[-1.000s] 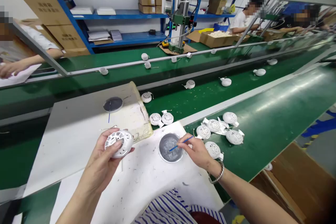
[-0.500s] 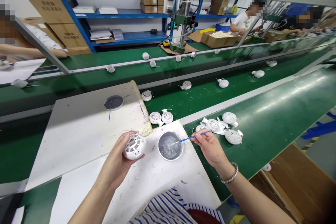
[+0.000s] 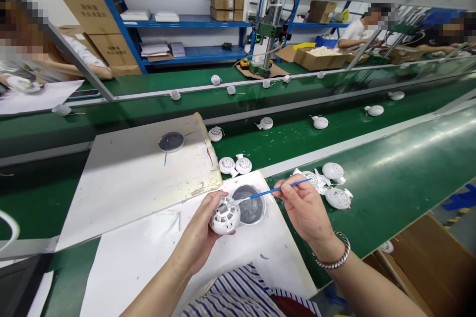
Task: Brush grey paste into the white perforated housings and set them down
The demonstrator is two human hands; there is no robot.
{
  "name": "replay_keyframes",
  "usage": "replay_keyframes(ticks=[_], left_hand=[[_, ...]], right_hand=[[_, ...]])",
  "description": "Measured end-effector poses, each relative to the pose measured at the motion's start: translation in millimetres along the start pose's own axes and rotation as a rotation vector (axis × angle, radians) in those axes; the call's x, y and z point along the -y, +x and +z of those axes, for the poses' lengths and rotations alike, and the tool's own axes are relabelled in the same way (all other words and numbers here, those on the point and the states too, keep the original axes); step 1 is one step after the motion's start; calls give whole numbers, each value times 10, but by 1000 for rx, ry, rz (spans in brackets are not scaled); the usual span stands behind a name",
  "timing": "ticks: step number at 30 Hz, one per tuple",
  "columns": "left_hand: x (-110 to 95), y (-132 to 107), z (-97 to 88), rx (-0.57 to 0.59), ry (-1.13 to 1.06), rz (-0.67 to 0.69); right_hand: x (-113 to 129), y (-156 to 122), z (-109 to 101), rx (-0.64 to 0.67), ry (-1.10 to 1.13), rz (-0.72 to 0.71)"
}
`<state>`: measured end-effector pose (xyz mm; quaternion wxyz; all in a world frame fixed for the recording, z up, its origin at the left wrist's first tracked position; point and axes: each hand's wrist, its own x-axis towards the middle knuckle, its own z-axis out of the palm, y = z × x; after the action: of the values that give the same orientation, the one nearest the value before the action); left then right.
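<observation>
My left hand (image 3: 201, 230) grips a round white plastic housing (image 3: 225, 218) with a grille of cut-outs, tilted up toward me. Between the thumb and fingers of my right hand (image 3: 303, 203) is a thin blue-handled brush (image 3: 273, 189). Its pale tip lies over the top openings of the housing; whether it touches cannot be made out. Partly behind the housing stands a round tub of grey paste (image 3: 253, 207) on the white board. Several similar white housings (image 3: 337, 198) lie just beyond my right hand, some hidden by it.
A second grey-filled lid (image 3: 171, 142) with a blue stick rests on the raised white board (image 3: 130, 178). More housings (image 3: 243, 164) sit along the green conveyor (image 3: 290, 143). A co-worker's arm (image 3: 89, 67) is at the far left. An open cardboard box (image 3: 427, 267) stands low right.
My right hand has lifted the brush out of the grey paste and brought its tip to the housing. My left hand has carried the housing right, in front of the tub's edge.
</observation>
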<state>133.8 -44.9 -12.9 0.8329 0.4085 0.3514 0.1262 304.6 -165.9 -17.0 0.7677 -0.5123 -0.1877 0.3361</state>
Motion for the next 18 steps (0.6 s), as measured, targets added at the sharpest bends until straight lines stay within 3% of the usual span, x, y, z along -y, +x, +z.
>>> replay_keyframes(ticks=[8,18], left_hand=[[-36,-94,12,35,30,-16],[-55,-136,-35,96,147,10]], right_hand=[[-37,-88,5,116,-223,-137],[111,-163,-1,132,-376,-249]])
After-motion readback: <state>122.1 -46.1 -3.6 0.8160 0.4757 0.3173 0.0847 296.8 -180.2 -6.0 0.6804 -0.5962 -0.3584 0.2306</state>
